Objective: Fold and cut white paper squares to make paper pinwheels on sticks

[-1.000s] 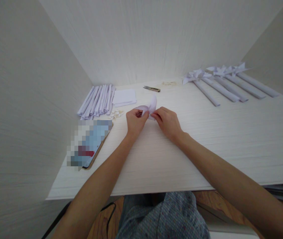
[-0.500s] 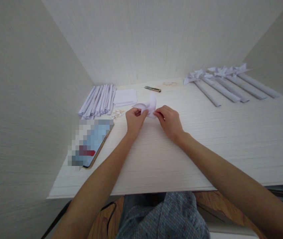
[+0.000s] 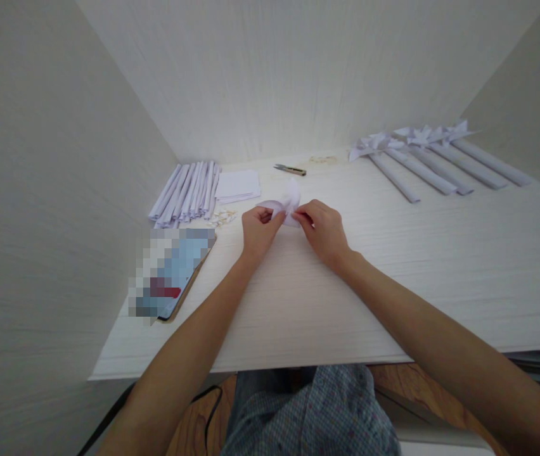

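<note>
Since earlier, our right hand shifts slightly; both hands' fingers pinch the half-folded paper piece, left hand steadying, with five finished pinwheels done and a stack of paper sticks left.

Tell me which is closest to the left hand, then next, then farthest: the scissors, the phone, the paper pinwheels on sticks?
Measured from the left hand:
1. Scissors, just behind it toward the back wall.
2. Phone, on its left near the table's front edge.
3. Paper pinwheels, far off at the back right.
</note>
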Motion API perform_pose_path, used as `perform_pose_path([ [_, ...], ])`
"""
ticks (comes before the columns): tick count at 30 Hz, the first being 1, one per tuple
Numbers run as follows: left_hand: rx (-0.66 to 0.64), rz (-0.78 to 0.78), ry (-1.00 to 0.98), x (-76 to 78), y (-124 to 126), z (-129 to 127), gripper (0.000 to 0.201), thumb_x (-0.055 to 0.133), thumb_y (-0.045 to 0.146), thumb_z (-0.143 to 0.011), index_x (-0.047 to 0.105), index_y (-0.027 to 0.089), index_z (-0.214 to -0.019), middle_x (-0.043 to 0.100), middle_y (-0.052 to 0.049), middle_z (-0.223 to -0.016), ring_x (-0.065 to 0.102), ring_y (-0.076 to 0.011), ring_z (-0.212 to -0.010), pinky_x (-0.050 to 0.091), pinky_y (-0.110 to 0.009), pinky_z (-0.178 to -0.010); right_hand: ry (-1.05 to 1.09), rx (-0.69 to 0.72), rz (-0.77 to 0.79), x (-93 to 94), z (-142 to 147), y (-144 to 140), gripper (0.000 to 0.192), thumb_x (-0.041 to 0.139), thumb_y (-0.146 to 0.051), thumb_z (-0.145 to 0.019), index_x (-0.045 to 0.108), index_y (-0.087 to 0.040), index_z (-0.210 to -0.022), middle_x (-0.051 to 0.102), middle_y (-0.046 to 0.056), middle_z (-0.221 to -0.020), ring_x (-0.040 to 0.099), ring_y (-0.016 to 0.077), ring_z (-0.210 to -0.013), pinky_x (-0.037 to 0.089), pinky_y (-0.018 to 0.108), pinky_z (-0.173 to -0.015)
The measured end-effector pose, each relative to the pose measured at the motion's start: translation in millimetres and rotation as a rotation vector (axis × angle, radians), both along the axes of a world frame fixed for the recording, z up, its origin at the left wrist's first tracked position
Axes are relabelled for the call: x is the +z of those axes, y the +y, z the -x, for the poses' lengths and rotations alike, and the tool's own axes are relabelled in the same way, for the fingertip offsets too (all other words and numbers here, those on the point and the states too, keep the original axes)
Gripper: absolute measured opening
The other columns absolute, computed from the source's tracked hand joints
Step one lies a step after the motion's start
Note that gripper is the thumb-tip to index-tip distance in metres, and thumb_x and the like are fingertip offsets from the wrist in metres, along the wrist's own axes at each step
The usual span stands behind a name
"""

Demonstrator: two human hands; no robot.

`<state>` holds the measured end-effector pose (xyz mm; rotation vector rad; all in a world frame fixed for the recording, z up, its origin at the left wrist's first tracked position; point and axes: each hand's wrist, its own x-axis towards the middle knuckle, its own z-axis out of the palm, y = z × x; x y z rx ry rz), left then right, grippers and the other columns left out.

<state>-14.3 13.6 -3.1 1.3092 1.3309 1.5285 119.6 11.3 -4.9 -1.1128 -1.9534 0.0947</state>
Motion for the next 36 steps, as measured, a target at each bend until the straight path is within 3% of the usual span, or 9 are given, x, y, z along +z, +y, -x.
perform_pose_path([
  [10, 0.036, -0.022, 0.121, 3.3, -3.1, -2.7, 0.007, 0.062, 0.020, -0.058, 0.062, 0.014, -0.055, 0.062, 0.000, -0.055, 0.055, -0.0114, -0.052, 0.044, -0.023, -0.052, -0.085, -0.008, -0.007, 3.8, -0.5, -2.7, 0.020, 0.047, -0.022, -0.085, 0.061, -0.016, -0.072, 0.059, 0.006, -0.070, 0.052, 0.0160, -0.066, 0.037, 0.028, -0.061],
  [25, -0.019, -0.036, 0.096, -0.4, -1.7, -0.4, 0.008, 0.062, 0.021, -0.060, 0.065, 0.013, -0.061, 0.065, -0.002, -0.061, 0.058, -0.0120, -0.057, 0.047, -0.026, -0.060, -0.049, 0.009, 0.013, 2.7, -0.8, -1.4, 0.019, 0.050, -0.022, -0.083, 0.060, -0.017, -0.069, 0.058, 0.004, -0.068, 0.051, 0.0148, -0.064, 0.037, 0.027, -0.060],
  [36, -0.014, -0.026, 0.087, -0.3, -1.0, -0.7, 0.009, 0.063, 0.021, -0.059, 0.064, 0.012, -0.060, 0.063, -0.001, -0.059, 0.056, -0.0113, -0.056, 0.044, -0.024, -0.056, -0.046, 0.001, 0.013, 2.9, 0.0, -1.2, 0.017, 0.050, -0.019, -0.082, 0.059, -0.016, -0.068, 0.059, 0.005, -0.068, 0.052, 0.0148, -0.064, 0.038, 0.026, -0.060],
])
